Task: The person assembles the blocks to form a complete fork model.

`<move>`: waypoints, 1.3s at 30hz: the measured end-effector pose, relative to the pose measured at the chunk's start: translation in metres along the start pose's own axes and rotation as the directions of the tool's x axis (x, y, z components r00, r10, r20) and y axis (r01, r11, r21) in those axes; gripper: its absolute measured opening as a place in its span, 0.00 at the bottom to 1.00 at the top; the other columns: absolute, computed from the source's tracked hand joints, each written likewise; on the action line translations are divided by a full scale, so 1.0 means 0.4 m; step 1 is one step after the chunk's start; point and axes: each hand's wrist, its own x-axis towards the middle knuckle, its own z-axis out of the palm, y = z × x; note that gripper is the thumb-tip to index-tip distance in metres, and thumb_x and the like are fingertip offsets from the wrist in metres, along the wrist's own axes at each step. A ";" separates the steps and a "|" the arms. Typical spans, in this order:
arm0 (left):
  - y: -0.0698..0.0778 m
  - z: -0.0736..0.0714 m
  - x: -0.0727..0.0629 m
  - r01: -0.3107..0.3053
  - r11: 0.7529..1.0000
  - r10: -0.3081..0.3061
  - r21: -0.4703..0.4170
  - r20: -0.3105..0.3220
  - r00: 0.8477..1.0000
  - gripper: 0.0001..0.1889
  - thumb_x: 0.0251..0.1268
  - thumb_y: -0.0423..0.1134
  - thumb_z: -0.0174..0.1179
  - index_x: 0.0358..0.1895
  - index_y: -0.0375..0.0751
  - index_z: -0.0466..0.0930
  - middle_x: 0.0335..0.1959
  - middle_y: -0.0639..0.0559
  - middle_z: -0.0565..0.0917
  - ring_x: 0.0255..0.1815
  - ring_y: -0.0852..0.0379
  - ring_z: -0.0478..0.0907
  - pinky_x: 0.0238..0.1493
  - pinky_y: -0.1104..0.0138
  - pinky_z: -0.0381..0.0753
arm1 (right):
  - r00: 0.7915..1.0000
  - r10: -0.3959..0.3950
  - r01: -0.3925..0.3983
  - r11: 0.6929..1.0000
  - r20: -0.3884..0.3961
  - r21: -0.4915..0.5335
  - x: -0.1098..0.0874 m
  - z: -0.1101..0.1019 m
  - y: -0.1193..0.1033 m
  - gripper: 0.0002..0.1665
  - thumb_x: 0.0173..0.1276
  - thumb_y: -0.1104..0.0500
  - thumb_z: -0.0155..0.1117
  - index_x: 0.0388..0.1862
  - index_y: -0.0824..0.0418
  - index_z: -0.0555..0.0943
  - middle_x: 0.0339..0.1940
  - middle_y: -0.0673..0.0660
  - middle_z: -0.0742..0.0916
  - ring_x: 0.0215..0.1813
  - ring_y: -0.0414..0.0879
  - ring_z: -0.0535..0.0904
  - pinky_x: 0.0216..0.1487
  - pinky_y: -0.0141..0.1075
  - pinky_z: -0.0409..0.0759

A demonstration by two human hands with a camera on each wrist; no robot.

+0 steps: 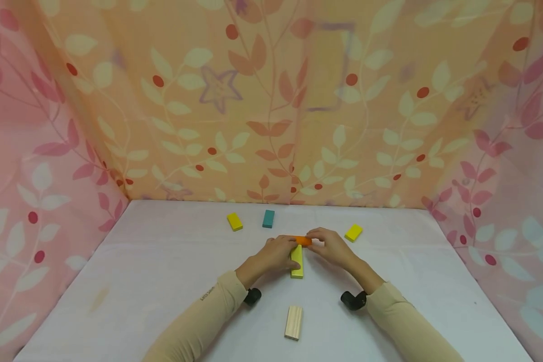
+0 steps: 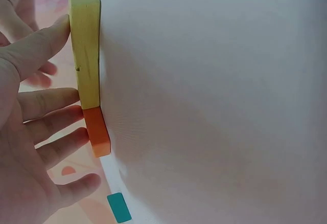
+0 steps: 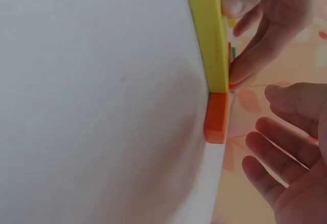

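**Two hands aligning an orange block with a long yellow block**

The long yellow block (image 1: 297,261) lies flat on the white desk (image 1: 163,261), its length running away from the person. The orange block (image 1: 303,240) lies crosswise at its far end, the two touching, as both wrist views show. The left hand (image 1: 273,254) rests just left of the long yellow block; its grip is released, fingers straight, fingertips (image 2: 66,27) pressing the block's side, probably to keep it from sliding. The right hand (image 1: 328,246), just right of the same block, is also released, fingers spread beside the orange block; whether they touch it cannot be told. Beyond the long yellow block lie a teal block (image 1: 268,218) and two small yellow blocks (image 1: 234,221) (image 1: 353,232); nearer the person lies a pale wooden block (image 1: 293,322).
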 end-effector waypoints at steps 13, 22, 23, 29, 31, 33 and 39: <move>-0.003 -0.005 -0.002 0.007 1.000 -0.006 -0.011 0.014 1.000 0.35 0.57 0.58 0.67 0.66 0.46 0.73 0.70 0.52 0.72 0.72 0.52 0.65 0.70 0.50 0.66 | 0.998 -0.047 0.046 0.999 -0.050 -0.024 -0.104 -0.021 -0.068 0.19 0.64 0.60 0.69 0.54 0.62 0.83 0.51 0.56 0.86 0.56 0.55 0.82 0.57 0.51 0.80; -0.005 -0.002 -0.004 0.006 1.000 -0.006 -0.009 0.011 1.000 0.34 0.56 0.58 0.67 0.65 0.46 0.74 0.70 0.52 0.73 0.72 0.52 0.66 0.70 0.50 0.66 | 0.990 -0.137 0.134 0.989 -0.045 -0.069 -0.157 -0.006 -0.112 0.21 0.62 0.54 0.71 0.52 0.61 0.84 0.51 0.53 0.86 0.54 0.51 0.83 0.54 0.46 0.82; -0.006 -0.001 -0.004 0.002 1.000 -0.002 -0.002 0.007 1.000 0.34 0.56 0.58 0.67 0.65 0.46 0.74 0.69 0.52 0.73 0.72 0.52 0.66 0.69 0.50 0.67 | 0.989 -0.141 0.139 0.988 -0.034 -0.064 -0.162 -0.003 -0.116 0.21 0.62 0.52 0.71 0.52 0.61 0.84 0.51 0.53 0.86 0.54 0.50 0.83 0.54 0.45 0.83; -0.008 0.002 -0.003 -0.008 1.000 0.008 0.010 0.002 1.000 0.33 0.56 0.58 0.67 0.63 0.47 0.76 0.69 0.52 0.74 0.71 0.52 0.67 0.69 0.50 0.67 | 0.984 -0.178 0.179 0.983 0.015 -0.030 -0.186 0.021 -0.131 0.24 0.63 0.45 0.68 0.51 0.60 0.84 0.50 0.49 0.86 0.52 0.46 0.83 0.52 0.43 0.83; -0.007 0.000 -0.004 -0.009 1.000 0.009 0.005 0.003 1.000 0.33 0.56 0.58 0.68 0.63 0.47 0.76 0.68 0.52 0.74 0.71 0.52 0.67 0.69 0.50 0.67 | 0.980 -0.198 0.198 0.980 0.027 -0.033 -0.193 0.029 -0.135 0.24 0.63 0.45 0.68 0.50 0.59 0.84 0.50 0.48 0.85 0.52 0.45 0.83 0.52 0.41 0.83; -0.006 -0.002 -0.004 -0.010 1.000 0.010 0.002 0.006 1.000 0.33 0.56 0.58 0.68 0.63 0.47 0.76 0.68 0.52 0.74 0.70 0.52 0.67 0.69 0.50 0.67 | 0.976 -0.213 0.214 0.976 0.046 -0.032 -0.200 0.035 -0.140 0.24 0.63 0.44 0.68 0.50 0.59 0.84 0.50 0.48 0.85 0.52 0.44 0.82 0.52 0.40 0.83; -0.002 -0.007 -0.006 -0.004 1.000 0.004 -0.002 0.007 1.000 0.33 0.55 0.57 0.68 0.63 0.47 0.75 0.69 0.52 0.73 0.70 0.51 0.67 0.68 0.51 0.67 | 0.975 -0.191 0.197 0.979 0.113 -0.052 -0.212 0.038 -0.160 0.28 0.64 0.39 0.65 0.52 0.58 0.84 0.51 0.47 0.85 0.53 0.43 0.82 0.53 0.39 0.83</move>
